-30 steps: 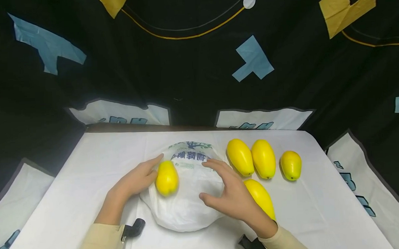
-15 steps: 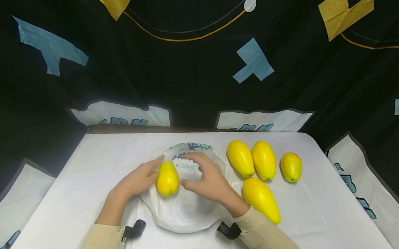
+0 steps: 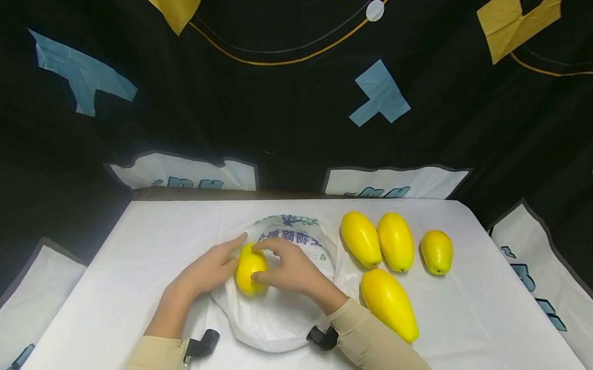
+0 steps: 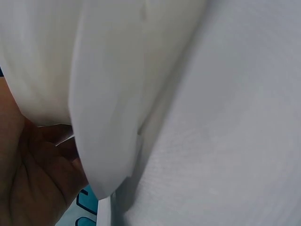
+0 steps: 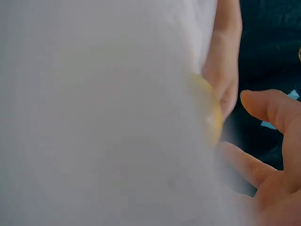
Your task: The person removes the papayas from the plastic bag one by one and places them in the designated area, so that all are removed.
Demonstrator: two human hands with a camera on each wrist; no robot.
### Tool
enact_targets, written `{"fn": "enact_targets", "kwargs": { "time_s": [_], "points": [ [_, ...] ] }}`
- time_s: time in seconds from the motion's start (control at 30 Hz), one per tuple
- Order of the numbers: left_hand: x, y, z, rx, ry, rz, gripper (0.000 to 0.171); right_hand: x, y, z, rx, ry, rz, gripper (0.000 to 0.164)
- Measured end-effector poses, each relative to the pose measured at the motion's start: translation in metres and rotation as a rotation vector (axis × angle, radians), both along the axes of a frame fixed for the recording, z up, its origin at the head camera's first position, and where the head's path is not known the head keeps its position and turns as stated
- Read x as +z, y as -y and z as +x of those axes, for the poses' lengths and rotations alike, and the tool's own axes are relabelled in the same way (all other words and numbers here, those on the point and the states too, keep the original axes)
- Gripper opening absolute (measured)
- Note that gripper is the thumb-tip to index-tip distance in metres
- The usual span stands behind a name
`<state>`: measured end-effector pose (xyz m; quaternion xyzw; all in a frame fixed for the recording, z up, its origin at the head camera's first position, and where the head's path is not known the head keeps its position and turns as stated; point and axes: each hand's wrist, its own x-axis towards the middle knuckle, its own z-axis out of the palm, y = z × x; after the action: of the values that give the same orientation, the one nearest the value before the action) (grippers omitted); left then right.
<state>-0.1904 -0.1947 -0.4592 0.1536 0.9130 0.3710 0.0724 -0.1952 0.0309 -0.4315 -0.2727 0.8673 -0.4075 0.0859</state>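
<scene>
A yellow papaya [image 3: 245,273] lies at the left part of a white plastic bag [image 3: 277,327] with green and blue print, near its rim. My left hand [image 3: 208,267] holds the bag's left edge, with its thumb beside the papaya. In the left wrist view, white plastic hides part of the left hand's fingers [image 4: 66,136]. From the right, my right hand [image 3: 289,267] reaches over the papaya, thumb and fingers spread on either side of it. The right wrist view shows them close to the fruit [image 5: 211,113], and contact is unclear.
To the bag's right lie more papayas: two side by side at the back, one [image 3: 395,241] being the right of that pair, a smaller one [image 3: 436,252] farther right, and a large one [image 3: 389,304] in front. A white cloth covers the table [image 3: 156,233]; a dark curtain [image 3: 294,114] hangs behind.
My right hand has moved left across the bag, from beside the front papaya to the papaya by my left hand. The left hand has stayed about where it was.
</scene>
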Motion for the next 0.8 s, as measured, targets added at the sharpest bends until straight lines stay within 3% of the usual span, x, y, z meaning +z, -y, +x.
{"fn": "enact_targets", "kwargs": {
  "time_s": [0.23,0.8],
  "points": [
    [0.000,0.000,0.001,-0.006,-0.022,-0.028,0.056,-0.009,0.007,0.002,0.050,-0.043,0.031,0.060],
    [0.000,0.000,-0.001,-0.019,-0.041,-0.027,0.058,-0.013,0.012,0.009,0.009,-0.079,0.027,0.062]
  ]
}}
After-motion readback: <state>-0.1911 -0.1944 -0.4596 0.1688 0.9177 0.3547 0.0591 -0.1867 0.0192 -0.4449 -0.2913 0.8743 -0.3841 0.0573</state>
